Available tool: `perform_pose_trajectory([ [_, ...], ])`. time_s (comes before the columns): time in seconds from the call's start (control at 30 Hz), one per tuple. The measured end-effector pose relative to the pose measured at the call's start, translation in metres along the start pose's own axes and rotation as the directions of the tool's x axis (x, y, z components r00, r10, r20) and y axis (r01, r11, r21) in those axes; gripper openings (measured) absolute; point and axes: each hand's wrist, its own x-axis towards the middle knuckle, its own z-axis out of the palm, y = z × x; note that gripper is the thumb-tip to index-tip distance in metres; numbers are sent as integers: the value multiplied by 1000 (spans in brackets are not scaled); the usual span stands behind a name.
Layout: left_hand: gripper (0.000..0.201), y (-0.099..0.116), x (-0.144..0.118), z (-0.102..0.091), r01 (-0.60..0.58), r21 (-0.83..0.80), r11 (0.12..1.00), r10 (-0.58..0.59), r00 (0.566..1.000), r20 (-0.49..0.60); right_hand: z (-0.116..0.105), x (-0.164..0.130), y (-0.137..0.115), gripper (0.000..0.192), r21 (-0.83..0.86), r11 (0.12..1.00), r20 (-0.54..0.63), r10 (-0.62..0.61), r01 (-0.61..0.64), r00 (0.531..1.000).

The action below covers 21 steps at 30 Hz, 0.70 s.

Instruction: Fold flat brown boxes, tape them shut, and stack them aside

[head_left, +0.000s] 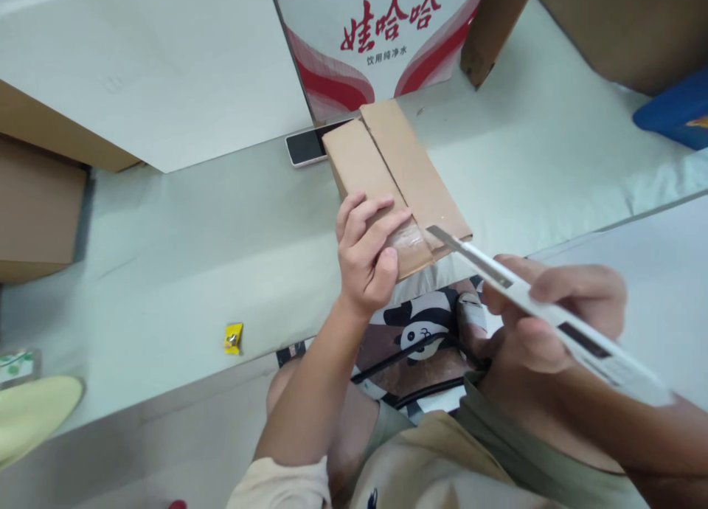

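Bare left hand [368, 251] at 12 o'clock, bare right hand [547, 324] at 3 o'clock, both forearms uncovered. Short cream sleeve [282, 485] at 7 o'clock. Olive-green shorts [498, 450] at 5 o'clock. No rings, no watch visible.

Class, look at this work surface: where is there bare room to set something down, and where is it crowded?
Widest bare patch: left of the small cardboard box, between the white sheet above and the yellow wrapper below. A second lies right of the box, toward the blue object. Crowded: around the box, with the phone, printed carton, left hand and knife-holding right hand.
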Motion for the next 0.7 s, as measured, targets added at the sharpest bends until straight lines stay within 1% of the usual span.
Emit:
perform_pose_trajectory([
  [0.03,43,0,0,0,0,-4,1000,0,1000,-1,1,0,-5,15,0,999,47,-36,36,998],
  [0.07,43,0,0,0,2,-5,1000,-2,1000,-1,1,1,-10,9,-44,997,81,-61,65,995],
  [0.1,43,-1,-1,0,6,0,1000,-6,1000,0,1,2,-14,5,-152,987,125,-32,52,992],
  [0.13,44,-1,-1,0,11,7,1000,-11,1000,3,0,4,-19,7,-279,960,164,7,39,986],
  [0.17,45,-1,-2,0,15,17,1000,-15,1000,8,-1,5,-22,13,-393,918,196,35,46,980],
  [0.2,46,-1,-2,0,17,26,1000,-17,1000,15,-1,6,-25,18,-481,875,214,55,56,975],
  [0.23,47,-2,-3,0,17,30,999,-18,1000,20,-2,7,-27,21,-531,844,227,67,66,972],
  [0.3,47,-2,-3,0,20,23,1000,-21,1000,24,-3,7,-28,20,-549,832,238,64,80,969],
  [0.53,44,-1,-2,0,14,7,1000,-14,1000,11,-1,6,-28,19,-522,846,261,34,111,965],
  [0.7,45,-2,-2,1,-1,24,1000,1,1000,-4,3,7,-37,22,-585,804,246,45,111,968],
])
